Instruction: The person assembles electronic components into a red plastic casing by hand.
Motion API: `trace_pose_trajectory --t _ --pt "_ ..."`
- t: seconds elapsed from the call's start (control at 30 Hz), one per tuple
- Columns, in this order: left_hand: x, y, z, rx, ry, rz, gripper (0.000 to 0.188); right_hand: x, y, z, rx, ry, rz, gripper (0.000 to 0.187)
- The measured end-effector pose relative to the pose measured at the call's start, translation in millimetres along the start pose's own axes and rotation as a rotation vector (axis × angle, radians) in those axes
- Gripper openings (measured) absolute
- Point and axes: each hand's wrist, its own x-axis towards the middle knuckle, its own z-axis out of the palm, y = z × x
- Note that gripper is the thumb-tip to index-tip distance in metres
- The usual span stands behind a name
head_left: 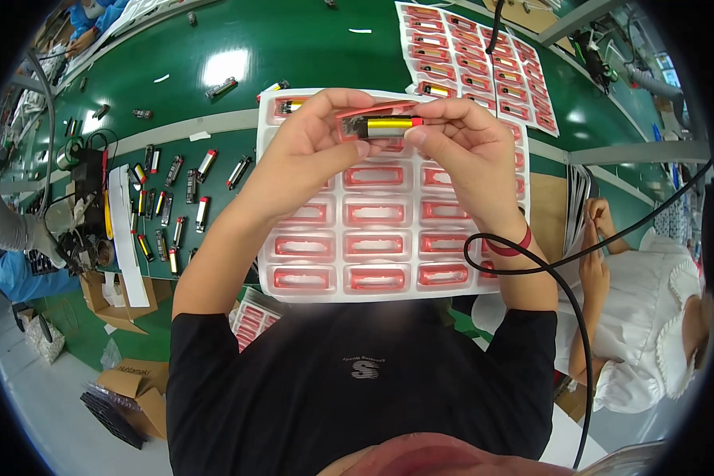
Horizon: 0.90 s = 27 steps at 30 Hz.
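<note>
Above the white tray (337,274) I hold a small battery unit (389,128), silver with a yellow band and a black left end. My right hand (472,147) pinches its red-tipped right end between thumb and fingers. My left hand (313,151) is closed around a thin red translucent plastic shell (347,127), with its thumb at the unit's black end. The shell lies behind and beside the unit; how far the two are joined, I cannot tell. Below my hands, rows of tray pockets hold red frame-shaped shells (375,213). A similar battery unit (291,105) lies in the upper left pocket.
Loose battery units (191,184) lie scattered on the green table (293,47) at left. A filled tray (436,47) stands at the far right. A black cable (567,293) loops near my right wrist. At right sits a person in white (642,309). Cardboard boxes (139,381) stand lower left.
</note>
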Motion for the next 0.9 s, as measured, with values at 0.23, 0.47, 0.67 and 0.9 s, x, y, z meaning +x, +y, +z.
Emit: trace_pose_trajectory --t 0.23,0.47,0.67,0.9 --pt "-1.8 -0.3 4.1 0.069 -0.009 0.019 0.045 3.4 8.8 -2.6 -0.093 0.021 -0.022 0.019" --pt "1.3 -4.0 10.5 0.149 0.030 0.091 0.039 5.7 26.5 4.9 -0.436 0.138 -0.321 0.018" --pt "-1.5 -8.5 2.3 0.162 0.021 0.033 0.033 10.9 30.3 11.3 -0.372 0.132 -0.314 0.025" --pt "-9.8 3.2 -6.2 0.722 0.087 0.269 0.038 11.7 4.3 -10.7 -0.836 -0.170 -0.405 0.041"
